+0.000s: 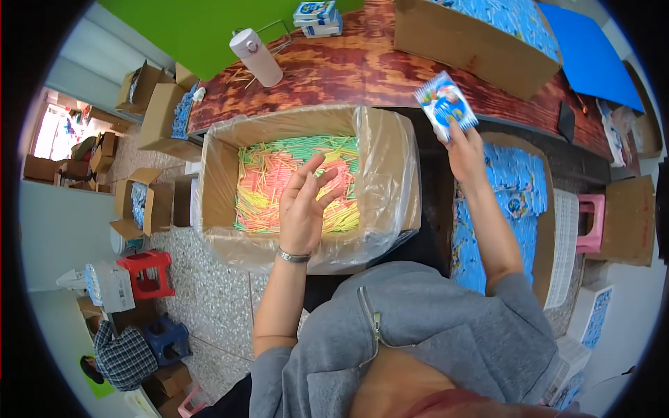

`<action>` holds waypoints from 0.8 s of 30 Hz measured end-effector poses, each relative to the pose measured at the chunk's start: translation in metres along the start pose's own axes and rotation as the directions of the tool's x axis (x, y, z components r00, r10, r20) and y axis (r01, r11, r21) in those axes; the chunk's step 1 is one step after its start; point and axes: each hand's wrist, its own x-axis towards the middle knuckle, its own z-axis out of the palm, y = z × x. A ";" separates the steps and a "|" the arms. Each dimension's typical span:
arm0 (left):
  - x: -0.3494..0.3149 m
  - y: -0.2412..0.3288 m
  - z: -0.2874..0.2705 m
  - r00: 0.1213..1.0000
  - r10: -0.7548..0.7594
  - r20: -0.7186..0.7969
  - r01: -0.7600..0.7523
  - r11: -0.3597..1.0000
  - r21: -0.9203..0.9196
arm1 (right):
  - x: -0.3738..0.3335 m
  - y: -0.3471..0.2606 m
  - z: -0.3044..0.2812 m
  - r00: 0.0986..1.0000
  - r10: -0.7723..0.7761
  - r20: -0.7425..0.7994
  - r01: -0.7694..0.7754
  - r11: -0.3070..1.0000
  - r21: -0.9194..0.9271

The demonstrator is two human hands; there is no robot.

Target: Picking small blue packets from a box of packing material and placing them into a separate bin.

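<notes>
My left hand is over a plastic-lined cardboard box, with its fingers apart and nothing visible in them. Inside the box lies a loose heap of thin sticks in pink, yellow and green. My right hand is raised near the table's front edge, pinching a small blue-and-white packet by its lower end. Below my right forearm stands an open carton packed with rows of blue packets.
On the red-brown table are a pale pink bottle, small stacked boxes and a large carton of blue packets. A white crate, pink stool and red stool stand around. Another person sits lower left.
</notes>
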 end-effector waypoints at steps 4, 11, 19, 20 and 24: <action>0.005 -0.005 -0.001 0.996 -0.085 0.002 0.085 0.996 -0.020 | 0.000 0.006 -0.008 0.993 0.108 -0.051 -0.096 0.976 0.198; 0.006 -0.007 0.007 0.997 -0.065 0.045 0.062 0.996 0.064 | -0.003 -0.006 0.018 0.997 0.040 0.071 -0.038 0.999 -0.025; 0.018 -0.014 0.032 0.986 0.007 0.164 -0.025 0.994 0.109 | -0.050 -0.031 0.078 0.940 0.098 0.327 -0.074 0.994 -0.084; 0.020 -0.010 0.031 0.986 0.099 0.132 -0.117 0.984 0.134 | -0.053 -0.034 0.082 0.922 0.132 0.365 -0.082 0.985 -0.150; 0.023 0.013 0.015 0.982 -0.078 0.173 0.063 0.994 0.089 | -0.055 -0.046 0.091 0.846 0.228 0.482 -0.080 0.948 -0.307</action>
